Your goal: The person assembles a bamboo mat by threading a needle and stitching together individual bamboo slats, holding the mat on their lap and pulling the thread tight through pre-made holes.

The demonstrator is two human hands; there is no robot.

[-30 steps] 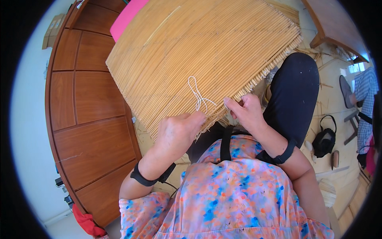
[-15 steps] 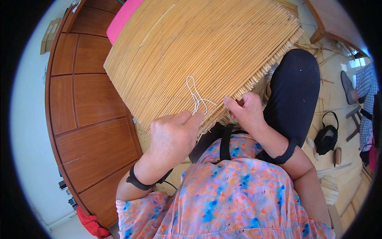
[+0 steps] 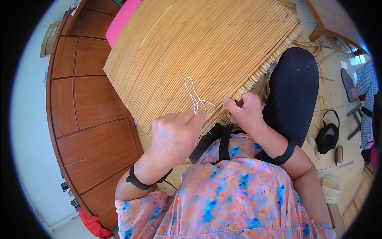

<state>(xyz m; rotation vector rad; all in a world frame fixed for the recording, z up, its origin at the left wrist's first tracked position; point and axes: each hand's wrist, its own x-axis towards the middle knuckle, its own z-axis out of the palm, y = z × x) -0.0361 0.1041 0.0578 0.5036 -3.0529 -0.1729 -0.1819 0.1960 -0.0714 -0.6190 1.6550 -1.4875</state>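
A mat of thin straw-coloured stalks (image 3: pixel 191 51), laid side by side and bound in rows, slants across my lap, its cut stalk ends along the right edge. My left hand (image 3: pixel 175 133) is closed in a pinch over the near edge, on a white string (image 3: pixel 188 83). A loop of that string lies on the mat just beyond the fingers, and a short end trails to the right. At the near right edge, my right hand (image 3: pixel 248 113) grips the mat with the thumb on top; its curled fingers are partly hidden.
A brown wooden cabinet (image 3: pixel 99 99) stands close on the left. Part of a pink seat (image 3: pixel 118 24) shows behind the mat. On the tiled floor at right are a black bag (image 3: pixel 327 139), loose stalks, a small stool (image 3: pixel 354 119) and another person's slippered foot (image 3: pixel 347 85).
Both hands keep almost the same place and hold. The string loop has shifted very slightly, and the view has moved a little.
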